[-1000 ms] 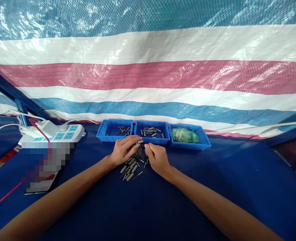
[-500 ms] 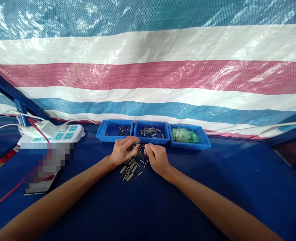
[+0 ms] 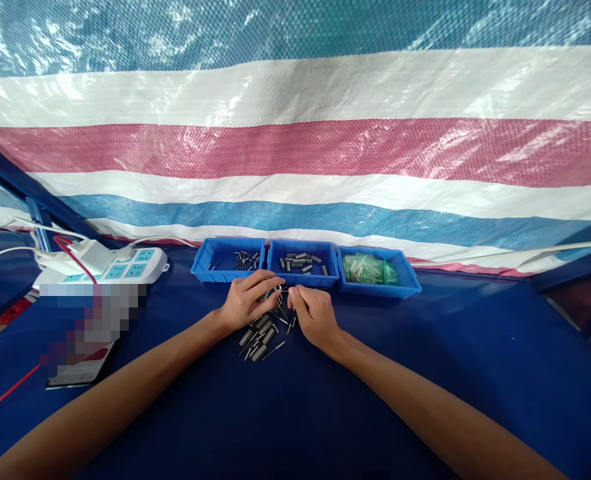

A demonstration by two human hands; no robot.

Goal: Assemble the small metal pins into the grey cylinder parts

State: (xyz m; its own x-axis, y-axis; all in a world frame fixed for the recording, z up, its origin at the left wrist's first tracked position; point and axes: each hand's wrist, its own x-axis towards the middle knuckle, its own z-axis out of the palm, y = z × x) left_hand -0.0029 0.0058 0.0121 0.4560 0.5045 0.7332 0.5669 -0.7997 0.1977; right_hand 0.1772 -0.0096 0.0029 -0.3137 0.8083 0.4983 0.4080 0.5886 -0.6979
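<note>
The step in hand looks like close work on one small part: the fingers of the left hand [image 3: 245, 303] close in a pinch on a metal sleeve [image 3: 278, 287], its round end showing at the fingertips. The right hand [image 3: 318, 317] is just beside it, fingers curled in and thumb laid over; how firmly they close, and on what if anything, I cannot tell. The sleeve sits between the hands, and from it a loose pile of pins and cylinders [image 3: 260, 339] lies at about seven o'clock, the pin bin [image 3: 225, 276] at ten, the cylinder bin [image 3: 305, 282] at one and the green-packet bin [image 3: 378, 289] towards three. The next move seems to call for a steady left pinch and careful lining-up of both hands, without nudging the pile
</note>
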